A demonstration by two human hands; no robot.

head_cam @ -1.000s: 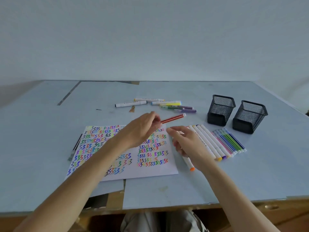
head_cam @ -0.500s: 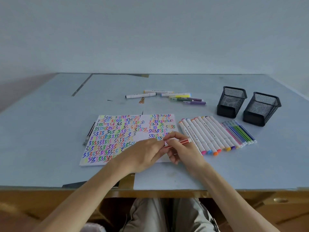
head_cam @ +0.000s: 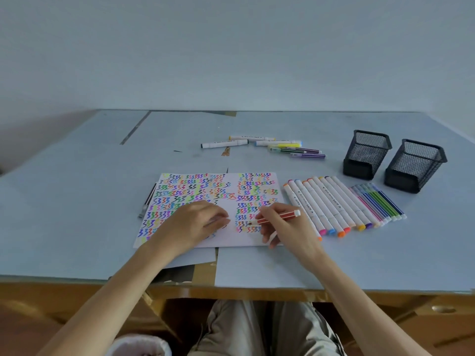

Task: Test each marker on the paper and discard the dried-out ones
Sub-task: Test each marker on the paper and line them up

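A white paper covered in coloured zigzag marks lies on the blue table. My right hand grips a thin red marker, its tip touching the paper among the marks at the lower right. My left hand rests on the paper to the left of the tip, fingers curled under; what they hold, if anything, is hidden. A row of thick white markers and a bunch of thin coloured markers lie right of the paper.
Two black mesh cups stand at the right. A loose group of markers lies behind the paper. A dark pen lies along the paper's left edge. The table's front edge runs just below my forearms.
The red marker passed from my left hand to my right. Both hands held it close together half a second ago; now they are apart and its tip is on the paper.
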